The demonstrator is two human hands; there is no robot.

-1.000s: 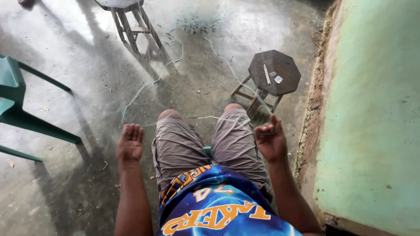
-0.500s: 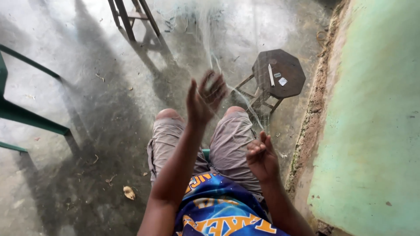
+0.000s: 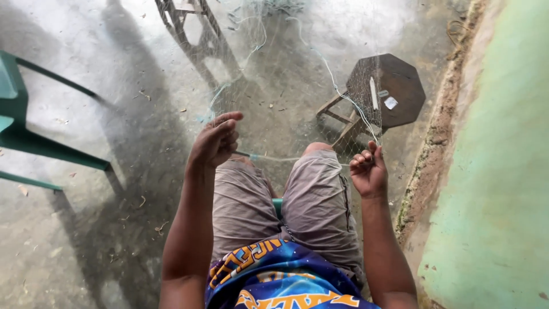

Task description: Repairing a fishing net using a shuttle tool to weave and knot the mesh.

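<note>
A seated person looks down over grey shorts at a fine, nearly transparent fishing net [image 3: 297,86] stretched out in front of the knees. The net runs away from the body, its long axis leading from the hands up toward a heap of mesh on the concrete floor [image 3: 103,86] at the far edge of the view. A pale edge cord [image 3: 337,86] traces that line, descending from the far heap straight to the right hand.

The right hand [image 3: 368,171] sits just beyond the right knee, fingers curled shut on the cord and mesh, so it is the hand nearer the net's bound edge. The left hand [image 3: 216,140] is raised above the left knee, well apart from the right, fingers bent and partly spread; it seems to hook into the mesh, though the threads are too thin to be sure of contact. A light line [image 3: 274,158] runs between the two hands across the knees.

Behind the net's right side stands a dark octagonal stool [image 3: 400,86] with small white items on top. A green chair [image 3: 23,134] stands at left, a green wall [image 3: 497,171] at right.
</note>
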